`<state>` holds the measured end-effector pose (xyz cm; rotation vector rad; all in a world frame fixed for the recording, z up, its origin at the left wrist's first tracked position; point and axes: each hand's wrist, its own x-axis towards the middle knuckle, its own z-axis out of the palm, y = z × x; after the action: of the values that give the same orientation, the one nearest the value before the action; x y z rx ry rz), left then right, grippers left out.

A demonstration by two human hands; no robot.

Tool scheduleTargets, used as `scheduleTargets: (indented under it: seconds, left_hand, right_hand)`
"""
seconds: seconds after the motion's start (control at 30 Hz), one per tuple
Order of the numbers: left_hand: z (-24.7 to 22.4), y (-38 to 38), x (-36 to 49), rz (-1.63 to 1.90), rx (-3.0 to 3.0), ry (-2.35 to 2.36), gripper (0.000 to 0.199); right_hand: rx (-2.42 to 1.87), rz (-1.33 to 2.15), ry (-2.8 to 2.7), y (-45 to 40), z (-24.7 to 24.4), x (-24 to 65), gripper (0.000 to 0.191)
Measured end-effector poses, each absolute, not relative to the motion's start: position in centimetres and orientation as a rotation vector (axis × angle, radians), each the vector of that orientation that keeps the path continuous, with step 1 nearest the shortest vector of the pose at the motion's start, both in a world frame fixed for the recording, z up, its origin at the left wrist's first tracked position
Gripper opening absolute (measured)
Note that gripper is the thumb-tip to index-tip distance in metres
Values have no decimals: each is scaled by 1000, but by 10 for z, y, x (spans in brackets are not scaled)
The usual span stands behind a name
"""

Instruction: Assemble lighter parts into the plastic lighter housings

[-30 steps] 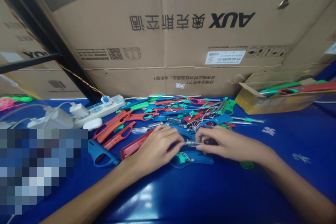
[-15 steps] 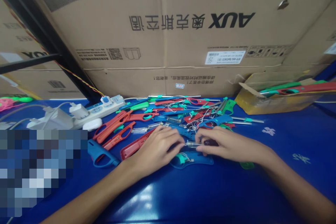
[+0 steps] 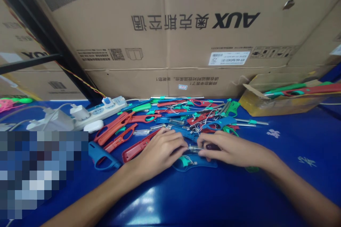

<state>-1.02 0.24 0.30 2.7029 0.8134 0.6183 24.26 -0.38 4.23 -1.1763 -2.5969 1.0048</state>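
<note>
Both my hands meet over the middle of the blue table. Between them is a small clear lighter fuel tank (image 3: 195,149). My left hand (image 3: 165,149) pinches its left end at the fingertips. My right hand (image 3: 226,147) grips the tank's right end between thumb and fingers. A dark rounded handle (image 3: 213,147) also sits inside my right hand; the rest of it is hidden. Just below lies a blue lighter shell half (image 3: 205,163), with a green piece (image 3: 184,161) and white wires on it. A red shell half (image 3: 135,148) is beside my left hand.
Behind the hands spreads a pile of red, blue and green lighter parts (image 3: 176,108) with metal tubes. A power strip (image 3: 103,110) with chargers stands at left. At right is an open carton (image 3: 279,104) holding lighters. A large cardboard sheet (image 3: 165,35) rises behind.
My hands stay almost in place on the clear tank. The right fingers have shifted slightly, and the dark handle sits a little differently in the hand.
</note>
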Motion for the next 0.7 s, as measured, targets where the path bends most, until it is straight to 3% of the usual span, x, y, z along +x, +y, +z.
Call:
scheduleTargets:
  seconds: [0.7]
  left_hand:
    - [6, 2, -9, 596, 2690, 873, 11]
  right_hand:
    - [-1154, 1033, -2546, -3, 46, 247, 26]
